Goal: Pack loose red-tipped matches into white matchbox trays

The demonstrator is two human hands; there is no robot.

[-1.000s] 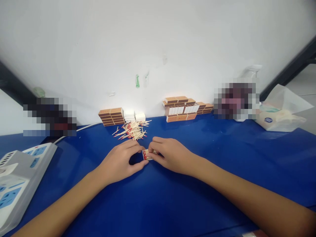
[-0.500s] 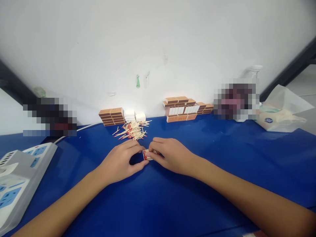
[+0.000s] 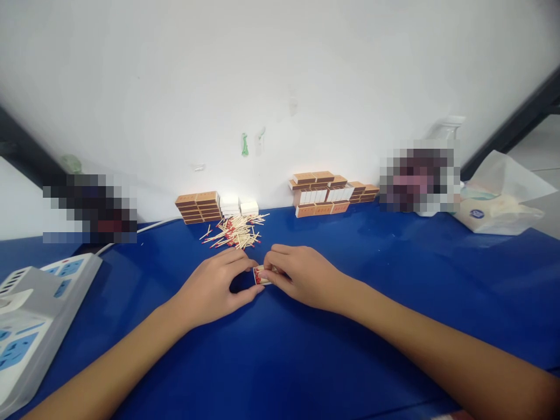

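Holding a small white rectangular matchbox tray [image 3: 254, 277] on a glossy blue tabletop [image 3: 280, 361].
Gripping its far and near edges with forefinger and thumb of the bare left hand [image 3: 214, 284]; bunching fingers of the bare right hand [image 3: 304, 277] over the red-tipped wooden matches [image 3: 258, 277] inside; cannot tell whether pinching any. Set between both hands, just nearer than a loose heap of pale, red-headed matchsticks [image 3: 236, 232].

It seems to be some indoor work corner: blue table [image 3: 394, 262] against white wall [image 3: 280, 70], power strip [image 3: 39, 294], stacked matchboxes [image 3: 324, 208].
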